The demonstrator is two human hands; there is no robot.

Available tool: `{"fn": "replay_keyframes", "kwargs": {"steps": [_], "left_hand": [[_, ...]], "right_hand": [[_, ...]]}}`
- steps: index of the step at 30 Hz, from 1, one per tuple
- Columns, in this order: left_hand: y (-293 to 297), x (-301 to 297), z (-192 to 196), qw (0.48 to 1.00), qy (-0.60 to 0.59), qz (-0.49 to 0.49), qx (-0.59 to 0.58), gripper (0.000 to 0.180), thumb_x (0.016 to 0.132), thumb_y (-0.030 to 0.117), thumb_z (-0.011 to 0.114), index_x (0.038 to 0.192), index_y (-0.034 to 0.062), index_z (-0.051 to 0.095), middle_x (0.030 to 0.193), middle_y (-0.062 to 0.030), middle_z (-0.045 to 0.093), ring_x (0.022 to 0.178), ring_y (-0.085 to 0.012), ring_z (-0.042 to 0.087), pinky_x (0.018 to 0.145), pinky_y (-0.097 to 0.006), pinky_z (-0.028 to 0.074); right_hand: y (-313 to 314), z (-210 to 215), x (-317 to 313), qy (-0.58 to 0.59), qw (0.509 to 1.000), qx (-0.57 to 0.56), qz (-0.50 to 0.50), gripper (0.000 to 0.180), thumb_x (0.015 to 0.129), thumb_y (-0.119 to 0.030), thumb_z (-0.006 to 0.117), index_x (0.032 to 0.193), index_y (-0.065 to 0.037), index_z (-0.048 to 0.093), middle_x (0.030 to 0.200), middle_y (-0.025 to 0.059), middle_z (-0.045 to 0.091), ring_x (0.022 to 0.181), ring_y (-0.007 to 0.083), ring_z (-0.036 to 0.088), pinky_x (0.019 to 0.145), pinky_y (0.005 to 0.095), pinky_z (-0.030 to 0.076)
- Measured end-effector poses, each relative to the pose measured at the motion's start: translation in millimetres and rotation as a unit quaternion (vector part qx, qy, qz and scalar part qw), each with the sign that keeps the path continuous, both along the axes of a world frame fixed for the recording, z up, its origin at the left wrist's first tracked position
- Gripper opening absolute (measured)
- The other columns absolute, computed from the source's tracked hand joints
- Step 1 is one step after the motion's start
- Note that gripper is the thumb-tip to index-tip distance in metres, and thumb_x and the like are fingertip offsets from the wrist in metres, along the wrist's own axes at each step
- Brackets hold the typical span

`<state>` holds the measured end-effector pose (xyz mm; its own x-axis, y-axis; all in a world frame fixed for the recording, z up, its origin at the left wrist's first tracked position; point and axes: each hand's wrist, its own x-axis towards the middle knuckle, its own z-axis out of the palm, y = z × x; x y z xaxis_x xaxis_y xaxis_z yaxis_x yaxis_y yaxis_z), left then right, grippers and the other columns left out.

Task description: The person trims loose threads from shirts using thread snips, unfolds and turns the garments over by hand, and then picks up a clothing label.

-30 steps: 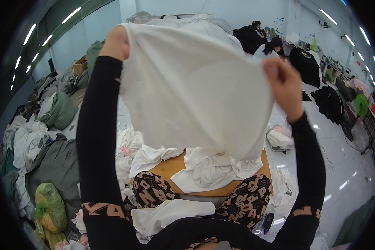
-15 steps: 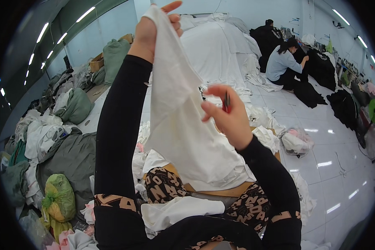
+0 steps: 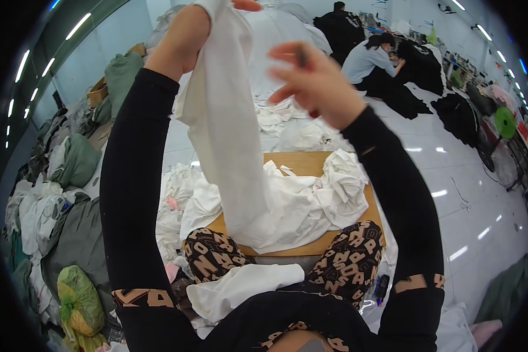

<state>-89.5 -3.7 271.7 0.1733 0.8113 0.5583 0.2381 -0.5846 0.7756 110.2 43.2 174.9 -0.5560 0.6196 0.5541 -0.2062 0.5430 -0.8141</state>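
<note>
At the top edge of the view my left hand [image 3: 192, 28] is raised high and closed on a piece of white cloth [image 3: 232, 117]; its fingers are partly cut off. The cloth hangs down from it in a long fold onto a heap of white fabric [image 3: 302, 205]. To the right, apart from the hanging cloth, my right hand [image 3: 317, 82] is lifted and smeared by motion. Its fingers look partly spread, and a small dark-and-red tool is tucked in the hand, too blurred to name exactly. Another white cloth [image 3: 246, 287] lies across my lap.
The heap rests on a low wooden board [image 3: 299, 161] before my knees. Sacks and fabric piles [image 3: 76, 229] line the left, with a tied yellow-green bag [image 3: 79, 296]. A co-worker [image 3: 366, 61] sits at the far right beside black fabric [image 3: 419, 64]. A green fan [image 3: 505, 122] stands further right.
My left hand has risen with the cloth, which has swung from spread out to a narrower hanging fold. My right hand has moved up, away from the cloth. The view has shifted, showing more of the board.
</note>
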Motion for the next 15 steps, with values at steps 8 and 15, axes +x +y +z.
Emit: {"fn": "replay_keyframes", "kwargs": {"steps": [8, 15], "left_hand": [[1, -3, -19, 0.936, 0.229, 0.222, 0.147, 0.04, 0.092, 0.042, 0.042, 0.097, 0.0094, 0.065, 0.079, -0.0045, 0.059, 0.064, -0.0097, 0.053, 0.058, -0.021, 0.044], [19, -6, -87, 0.968, 0.251, -0.015, 0.009, 0.047, 0.071, 0.033, 0.071, 0.108, 0.0069, 0.059, 0.094, -0.0077, 0.059, 0.067, -0.0106, 0.054, 0.065, -0.023, 0.044]], "right_hand": [[15, 29, 32, -0.202, 0.947, 0.197, -0.151, 0.033, 0.079, -0.032, 0.068, 0.091, -0.002, 0.061, 0.067, 0.0044, 0.058, 0.053, 0.0105, 0.052, 0.048, 0.0235, 0.043], [5, 92, 71, -0.061, 0.874, 0.293, -0.383, 0.024, 0.078, -0.025, 0.062, 0.081, -0.001, 0.06, 0.066, 0.0081, 0.061, 0.051, 0.018, 0.059, 0.046, 0.0273, 0.044]]}}
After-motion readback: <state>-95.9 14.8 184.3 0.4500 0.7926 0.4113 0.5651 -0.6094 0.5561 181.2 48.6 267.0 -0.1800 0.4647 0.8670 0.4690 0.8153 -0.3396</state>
